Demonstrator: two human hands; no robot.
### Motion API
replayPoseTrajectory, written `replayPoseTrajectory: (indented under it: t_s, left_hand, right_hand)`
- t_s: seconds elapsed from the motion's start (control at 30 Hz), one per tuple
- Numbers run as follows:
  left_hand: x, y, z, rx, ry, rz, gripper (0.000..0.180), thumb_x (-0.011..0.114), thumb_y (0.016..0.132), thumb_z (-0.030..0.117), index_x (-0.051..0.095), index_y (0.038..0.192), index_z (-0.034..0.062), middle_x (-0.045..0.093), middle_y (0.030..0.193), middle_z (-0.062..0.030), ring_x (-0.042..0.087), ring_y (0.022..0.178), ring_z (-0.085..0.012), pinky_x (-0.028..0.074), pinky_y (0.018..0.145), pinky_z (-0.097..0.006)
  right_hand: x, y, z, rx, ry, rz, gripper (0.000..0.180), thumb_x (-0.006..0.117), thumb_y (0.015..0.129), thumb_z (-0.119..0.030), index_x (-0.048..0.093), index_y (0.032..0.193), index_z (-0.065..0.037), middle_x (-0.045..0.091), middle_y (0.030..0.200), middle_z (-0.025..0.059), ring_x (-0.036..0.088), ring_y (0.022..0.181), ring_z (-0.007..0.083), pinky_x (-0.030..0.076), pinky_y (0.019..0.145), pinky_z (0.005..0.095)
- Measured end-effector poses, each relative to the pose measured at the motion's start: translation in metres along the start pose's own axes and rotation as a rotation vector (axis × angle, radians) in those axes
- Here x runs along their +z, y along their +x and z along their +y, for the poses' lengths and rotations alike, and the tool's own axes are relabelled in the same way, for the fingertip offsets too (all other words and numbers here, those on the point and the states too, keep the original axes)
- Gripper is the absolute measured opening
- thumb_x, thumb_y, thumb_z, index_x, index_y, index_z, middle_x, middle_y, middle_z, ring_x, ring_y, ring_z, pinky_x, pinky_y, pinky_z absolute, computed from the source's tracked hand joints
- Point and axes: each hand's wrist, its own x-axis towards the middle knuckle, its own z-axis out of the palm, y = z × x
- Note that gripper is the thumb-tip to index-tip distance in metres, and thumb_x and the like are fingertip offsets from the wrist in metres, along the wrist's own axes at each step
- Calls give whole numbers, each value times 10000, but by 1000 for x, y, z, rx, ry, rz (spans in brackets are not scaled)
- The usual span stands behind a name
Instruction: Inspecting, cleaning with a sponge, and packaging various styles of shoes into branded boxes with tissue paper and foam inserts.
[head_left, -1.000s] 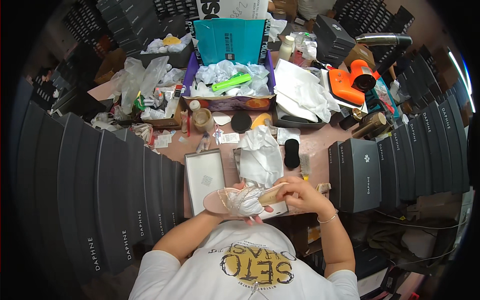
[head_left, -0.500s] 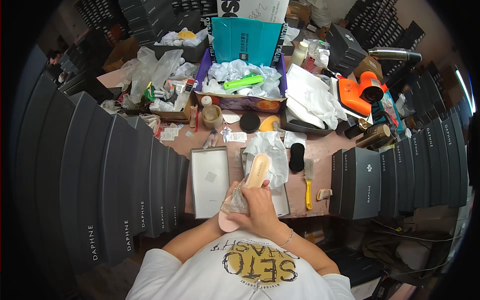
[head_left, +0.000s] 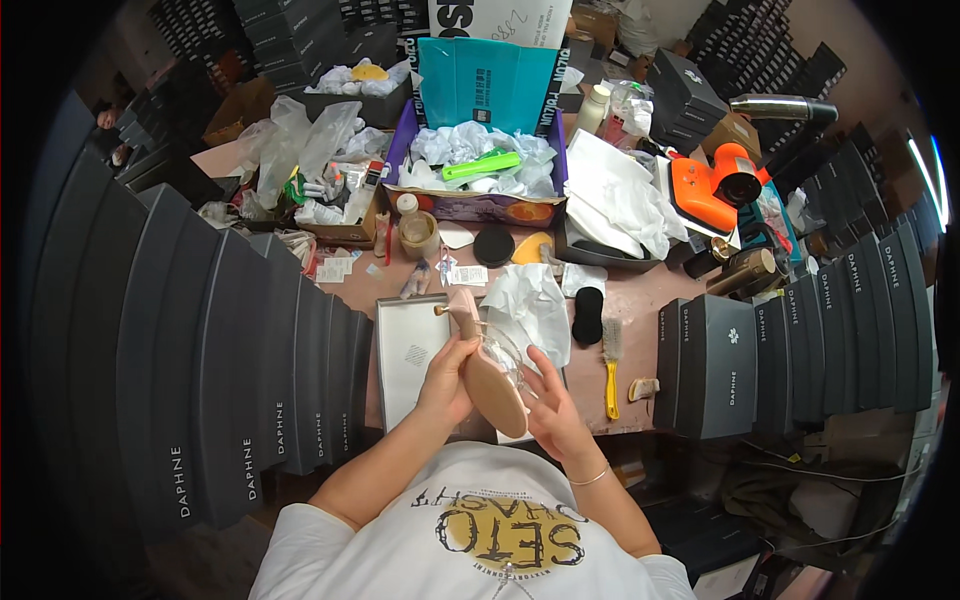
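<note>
My left hand is closed round the middle of a pale pink slide sandal with a see-through strap. The sandal is tilted so that its sole shows, with a small gold-coloured heel at the far end. Beside the strap, my right hand has its fingers apart; whether its fingertips touch the sandal is hard to tell. Beyond my hands lies crumpled white tissue paper over a shoe box mostly hidden beneath it. An open, white-lined box part lies to the left of it.
Stacked dark shoe boxes wall in both sides, left and right. Right of the tissue lie a black oval pad and a yellow-handled brush. A purple box of crumpled paper and an orange device stand farther back.
The sandal has been turned from insole up to sole showing, heel end away from me. My left hand now holds it in plain sight; my right hand has loosened and moved right.
</note>
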Motion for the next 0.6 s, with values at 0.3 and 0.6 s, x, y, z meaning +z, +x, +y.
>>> replayPoseTrajectory:
  t_s: [0.3, 0.6]
  left_hand:
    - [-4, -12, -16, 166, 155, 169, 347, 526, 957, 186, 428, 1239, 11, 555, 1132, -118, 572, 1015, -189, 486, 884, -369]
    - [-25, -20, -1, 302, 222, 103, 269, 530, 955, 136, 505, 1180, -9, 584, 1100, -78, 545, 1038, -153, 420, 944, -325]
  right_hand:
    - [-20, -13, 17, 175, -60, 87, 818, 578, 852, -213, 100, 1511, -137, 291, 1478, 143, 374, 1335, 262, 326, 1092, 471]
    - [-30, -4, 30, 175, 260, 102, 716, 572, 913, -296, 188, 1488, -111, 347, 1427, 141, 446, 1273, 263, 416, 1024, 474]
